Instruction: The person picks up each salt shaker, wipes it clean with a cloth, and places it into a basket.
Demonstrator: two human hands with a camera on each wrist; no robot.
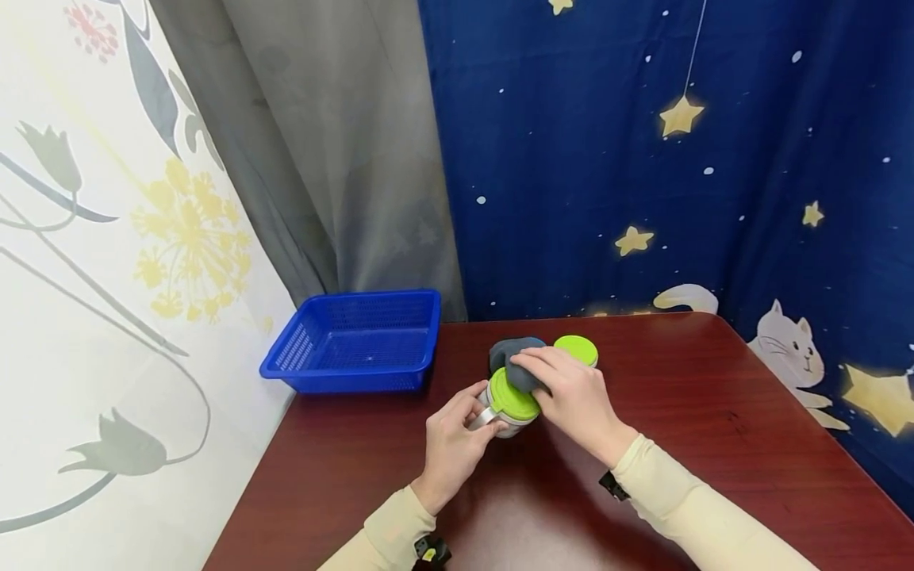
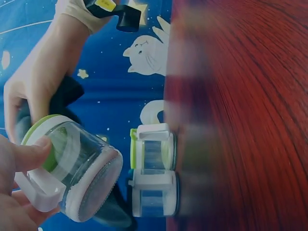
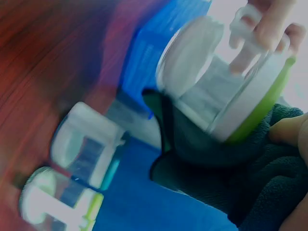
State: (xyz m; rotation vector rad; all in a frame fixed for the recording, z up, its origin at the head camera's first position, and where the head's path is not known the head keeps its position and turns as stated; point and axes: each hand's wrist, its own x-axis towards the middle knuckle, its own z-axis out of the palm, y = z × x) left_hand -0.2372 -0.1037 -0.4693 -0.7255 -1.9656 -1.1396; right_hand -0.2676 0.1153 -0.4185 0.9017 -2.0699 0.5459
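Observation:
Tilted above the table, a clear glass jar [image 1: 511, 403] with a lime-green lid and a white handle is gripped by my left hand [image 1: 455, 444]. In the left wrist view, the thumb lies across the jar [image 2: 94, 166] near its lid. My right hand [image 1: 574, 394] holds a dark grey cloth [image 1: 505, 350] against the lid's edge. Part of the cloth [image 3: 202, 151] hangs along the jar's side in the right wrist view. Fingers of the right hand are partly hidden by the cloth there.
Behind the hands stand a second green-lidded jar [image 1: 576, 350] and a blue-lidded jar [image 2: 155, 195], side by side on the dark red table [image 1: 685, 396]. A blue plastic basket [image 1: 357, 381] sits at the back left. A blue starry curtain [image 1: 571, 159] hangs behind the table.

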